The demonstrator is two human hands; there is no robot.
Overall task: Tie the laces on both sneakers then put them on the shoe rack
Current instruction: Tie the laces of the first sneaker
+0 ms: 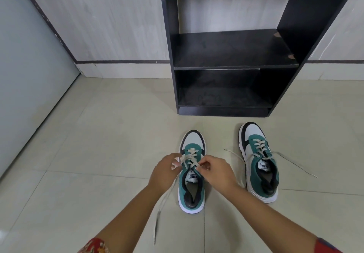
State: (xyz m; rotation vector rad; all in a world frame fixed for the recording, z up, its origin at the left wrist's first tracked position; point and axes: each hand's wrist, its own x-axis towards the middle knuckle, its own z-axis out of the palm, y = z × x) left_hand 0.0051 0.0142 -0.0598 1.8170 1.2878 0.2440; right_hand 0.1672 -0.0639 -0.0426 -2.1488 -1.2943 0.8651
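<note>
Both grips, left hand (164, 171) and right hand (216, 171), pinch the near sneaker's (192, 174) laces (190, 157) between them. Tying is just beginning; next, cross and knot the ends.

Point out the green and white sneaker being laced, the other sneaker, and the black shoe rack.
Green and white sneaker being laced (192, 197): head view, heel collar.
Other green and white sneaker (254, 132): head view, white toe.
Black wooden shoe rack (232, 49): head view, middle shelf.

Both forearms reach forward, bare, converging. Left hand (164, 171) and right hand (216, 171) close together, knuckles up, fingers (202, 163) pinched shut. Patterned red sleeves at elbows.
</note>
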